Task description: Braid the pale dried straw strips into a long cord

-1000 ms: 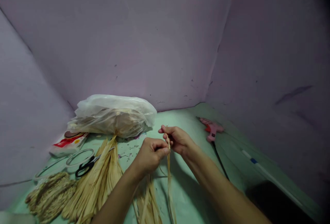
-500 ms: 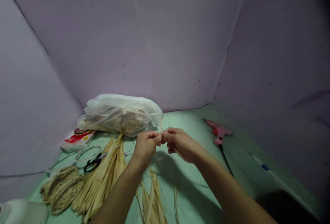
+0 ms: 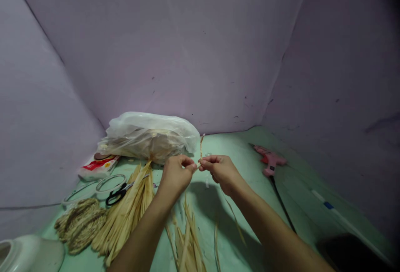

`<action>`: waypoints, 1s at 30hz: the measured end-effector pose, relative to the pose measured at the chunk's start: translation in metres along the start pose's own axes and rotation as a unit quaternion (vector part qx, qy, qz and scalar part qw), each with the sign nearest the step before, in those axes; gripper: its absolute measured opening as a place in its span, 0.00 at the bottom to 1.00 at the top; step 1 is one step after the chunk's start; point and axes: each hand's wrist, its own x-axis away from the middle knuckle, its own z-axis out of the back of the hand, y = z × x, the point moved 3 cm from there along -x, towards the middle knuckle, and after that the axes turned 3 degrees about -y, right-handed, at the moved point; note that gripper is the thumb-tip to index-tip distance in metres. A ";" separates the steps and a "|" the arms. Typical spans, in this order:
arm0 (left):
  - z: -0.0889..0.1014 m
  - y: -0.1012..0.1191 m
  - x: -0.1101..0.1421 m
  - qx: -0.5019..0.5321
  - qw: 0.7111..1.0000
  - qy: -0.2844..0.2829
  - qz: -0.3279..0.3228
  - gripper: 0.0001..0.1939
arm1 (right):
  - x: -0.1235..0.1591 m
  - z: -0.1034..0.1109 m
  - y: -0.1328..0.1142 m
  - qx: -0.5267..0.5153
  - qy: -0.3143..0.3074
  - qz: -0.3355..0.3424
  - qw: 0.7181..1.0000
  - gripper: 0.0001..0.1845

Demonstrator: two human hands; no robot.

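Note:
My left hand (image 3: 176, 175) and my right hand (image 3: 219, 170) meet above the green table (image 3: 237, 147), both pinched on one thin dried-leaf strip (image 3: 201, 143). Its short end sticks up between the fingertips; a longer tail hangs below my right wrist. Loose pale strips (image 3: 187, 243) lie on the table under my forearms. A bigger bundle of dried leaves (image 3: 128, 217) lies just left of my left arm.
A clear plastic bag (image 3: 153, 134) of dried leaves sits at the back. Black-handled scissors (image 3: 117, 195), wire rings (image 3: 103, 184), a red-and-white packet (image 3: 98, 167) and braided coils (image 3: 81, 226) lie left. A pink glue gun (image 3: 270, 160) with cord lies right. Purple walls enclose the table.
Both hands rose and came together fingertip to fingertip; the strip that hung long from them a second ago now shows a short end upward. The view shifted slightly left.

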 end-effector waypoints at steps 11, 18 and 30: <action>-0.028 0.027 0.029 -0.139 0.985 -0.051 -0.090 0.10 | -0.002 0.000 0.006 -0.090 0.040 -0.013 0.995 0.10; 0.018 0.029 0.018 0.000 0.987 0.147 -0.065 0.10 | -0.003 -0.004 0.010 -0.025 -0.007 -0.011 1.000 0.10; -0.012 -0.001 0.007 0.242 0.946 -0.186 0.111 0.10 | 0.007 -0.012 0.000 0.000 -0.110 0.056 0.992 0.14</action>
